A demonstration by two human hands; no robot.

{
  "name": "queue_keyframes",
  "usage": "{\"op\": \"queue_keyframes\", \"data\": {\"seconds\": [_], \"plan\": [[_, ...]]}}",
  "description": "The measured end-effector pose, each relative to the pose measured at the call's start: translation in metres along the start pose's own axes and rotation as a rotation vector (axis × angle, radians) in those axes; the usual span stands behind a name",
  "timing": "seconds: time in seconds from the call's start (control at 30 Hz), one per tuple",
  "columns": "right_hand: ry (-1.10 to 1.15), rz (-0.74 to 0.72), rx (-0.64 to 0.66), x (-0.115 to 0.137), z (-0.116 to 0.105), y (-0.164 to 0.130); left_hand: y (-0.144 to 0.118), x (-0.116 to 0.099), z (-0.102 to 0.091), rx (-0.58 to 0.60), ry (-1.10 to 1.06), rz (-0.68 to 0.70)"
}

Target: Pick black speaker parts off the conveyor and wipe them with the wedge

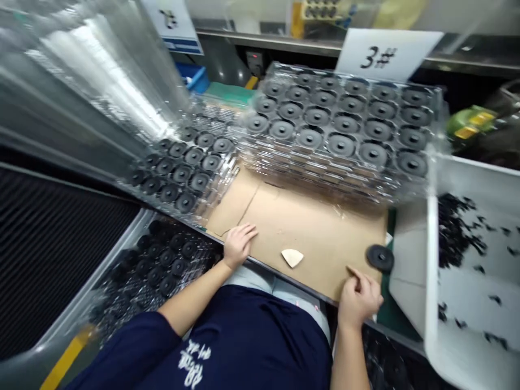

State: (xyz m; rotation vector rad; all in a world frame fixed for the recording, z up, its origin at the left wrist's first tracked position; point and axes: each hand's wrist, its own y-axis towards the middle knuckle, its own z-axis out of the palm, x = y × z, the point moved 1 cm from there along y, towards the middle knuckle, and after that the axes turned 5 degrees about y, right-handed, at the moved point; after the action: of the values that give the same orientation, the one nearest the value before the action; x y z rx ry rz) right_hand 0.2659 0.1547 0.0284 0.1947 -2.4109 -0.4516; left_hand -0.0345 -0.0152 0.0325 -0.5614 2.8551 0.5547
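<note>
My left hand (239, 245) lies with its fingers stretched out on the near edge of a brown cardboard sheet (317, 222). It holds nothing. At the sheet's right side, my right hand (359, 297) has its fingers curled together; whatever may be in them is hidden. Just beyond that hand sits one black round disc (380, 258) with a small centre hole, at the cardboard's right edge. Between the two hands lies a small cream-coloured wedge-shaped piece (292, 257), touched by neither.
Stacked clear plastic trays (325, 157) filled with black discs stand at the back. More filled trays (179, 173) are to the left, beside tall stacked plastic sheets (109, 76). A white bin (431, 260) with small black parts stands right. A "3#" sign (385, 54) is behind.
</note>
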Motion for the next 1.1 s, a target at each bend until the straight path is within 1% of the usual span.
{"op": "queue_keyframes", "data": {"seconds": [0.07,0.17,0.3,0.4,0.5,0.6,0.93,1.1], "plan": [[0.029,-0.039,-0.007,-0.002,0.000,0.002,0.002,-0.002,0.000,0.014,0.061,-0.016],[0.007,-0.079,-0.021,-0.007,0.002,0.004,0.008,-0.004,0.001,0.050,0.145,-0.058],[-0.016,-0.120,-0.001,-0.012,0.004,0.004,0.010,-0.004,0.001,0.112,0.193,-0.079],[-0.020,-0.124,0.001,-0.011,0.004,0.003,0.009,-0.004,0.001,0.152,0.192,-0.067],[-0.014,-0.091,0.003,-0.007,0.004,0.003,0.008,-0.003,0.001,0.175,0.183,-0.059],[-0.014,-0.058,0.003,-0.005,0.003,0.003,0.008,-0.002,0.001,0.180,0.174,-0.057],[-0.028,-0.091,-0.026,-0.003,0.004,0.004,0.009,-0.003,0.000,0.171,0.156,-0.069],[-0.019,-0.055,-0.033,-0.001,0.003,0.003,0.008,-0.003,0.000,0.172,0.153,-0.075]]}}
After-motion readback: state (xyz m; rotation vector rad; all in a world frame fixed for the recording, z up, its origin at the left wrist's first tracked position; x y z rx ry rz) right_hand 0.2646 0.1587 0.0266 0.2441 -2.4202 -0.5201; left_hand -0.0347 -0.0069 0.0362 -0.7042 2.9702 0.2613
